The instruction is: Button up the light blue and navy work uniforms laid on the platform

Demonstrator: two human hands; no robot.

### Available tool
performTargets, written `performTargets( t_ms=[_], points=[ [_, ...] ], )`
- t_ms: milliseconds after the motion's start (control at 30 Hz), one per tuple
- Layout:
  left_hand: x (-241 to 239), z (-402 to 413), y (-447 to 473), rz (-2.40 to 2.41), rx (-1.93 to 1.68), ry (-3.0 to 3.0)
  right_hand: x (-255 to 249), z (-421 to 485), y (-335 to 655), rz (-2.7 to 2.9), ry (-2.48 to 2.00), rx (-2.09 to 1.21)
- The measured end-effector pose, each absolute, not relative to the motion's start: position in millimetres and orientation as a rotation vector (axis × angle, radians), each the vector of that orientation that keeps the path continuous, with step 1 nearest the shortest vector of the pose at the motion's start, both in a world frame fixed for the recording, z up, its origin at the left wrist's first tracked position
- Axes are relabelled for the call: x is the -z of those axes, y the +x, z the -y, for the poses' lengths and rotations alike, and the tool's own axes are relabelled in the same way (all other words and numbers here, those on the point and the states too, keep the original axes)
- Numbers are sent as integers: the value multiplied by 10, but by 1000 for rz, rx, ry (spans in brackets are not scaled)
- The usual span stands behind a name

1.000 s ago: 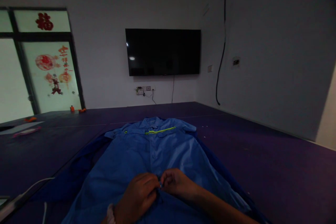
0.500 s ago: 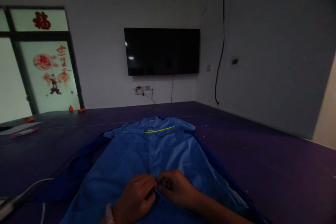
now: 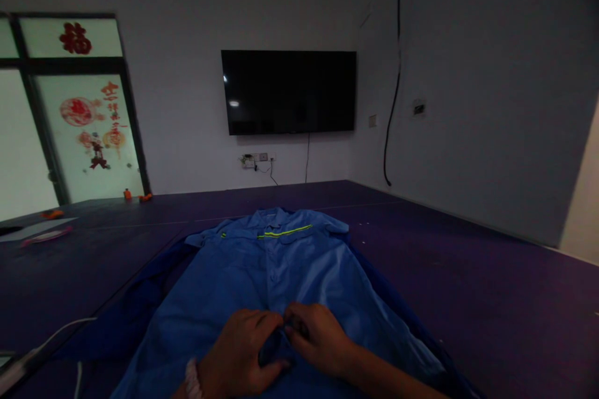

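A blue work shirt [image 3: 276,268] with a yellow-green reflective strip lies flat on a dark purple table [image 3: 491,287], collar away from me. Both hands meet at the shirt's front placket near its lower end. My left hand [image 3: 238,352] pinches a fold of the front edge, thumb spread apart from the fingers. My right hand [image 3: 316,336] grips the same edge from the other side, fingertips touching the left hand's. Any button between the fingers is hidden.
A white cable [image 3: 51,333] runs along the table's left front edge. Papers and small orange items [image 3: 44,227] lie at the far left. A black TV [image 3: 287,92] hangs on the back wall, and a window with red decorations [image 3: 88,131] is at the left.
Both hands stayed at the placket. The left hand has opened its thumb and lifted a fold of cloth, and the right fingers have curled tighter over the edge.
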State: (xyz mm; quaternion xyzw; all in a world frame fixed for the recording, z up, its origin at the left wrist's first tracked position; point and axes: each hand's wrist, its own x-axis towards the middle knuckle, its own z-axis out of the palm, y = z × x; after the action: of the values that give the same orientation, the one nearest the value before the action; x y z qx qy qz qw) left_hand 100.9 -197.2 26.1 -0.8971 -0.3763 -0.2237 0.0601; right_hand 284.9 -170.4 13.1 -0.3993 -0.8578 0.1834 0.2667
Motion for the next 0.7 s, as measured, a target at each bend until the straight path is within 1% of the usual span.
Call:
performTargets(
  t_ms=[100,200,367,467,533,600,700],
  points=[
    [-276,1951,1009,1141,561,-2723,-148,1698,2855,2302,-1097,-423],
    [-252,1940,1002,1095,568,-2677,-159,1688,2863,2303,-1106,-358],
    [-240,1948,988,1008,781,-2551,-183,1689,2878,2293,-1126,-297],
    [-296,1977,966,1054,960,-2537,-208,1703,2889,2301,-1105,-273],
    [-347,2007,947,1183,1053,-2651,-215,1701,2895,2311,-1109,-231],
    [-386,2033,941,1388,1067,-2923,-209,1683,2896,2312,-1152,-176],
    [-388,2040,980,1738,864,-3447,-189,1639,2891,2289,-1256,-140]
  ],
)
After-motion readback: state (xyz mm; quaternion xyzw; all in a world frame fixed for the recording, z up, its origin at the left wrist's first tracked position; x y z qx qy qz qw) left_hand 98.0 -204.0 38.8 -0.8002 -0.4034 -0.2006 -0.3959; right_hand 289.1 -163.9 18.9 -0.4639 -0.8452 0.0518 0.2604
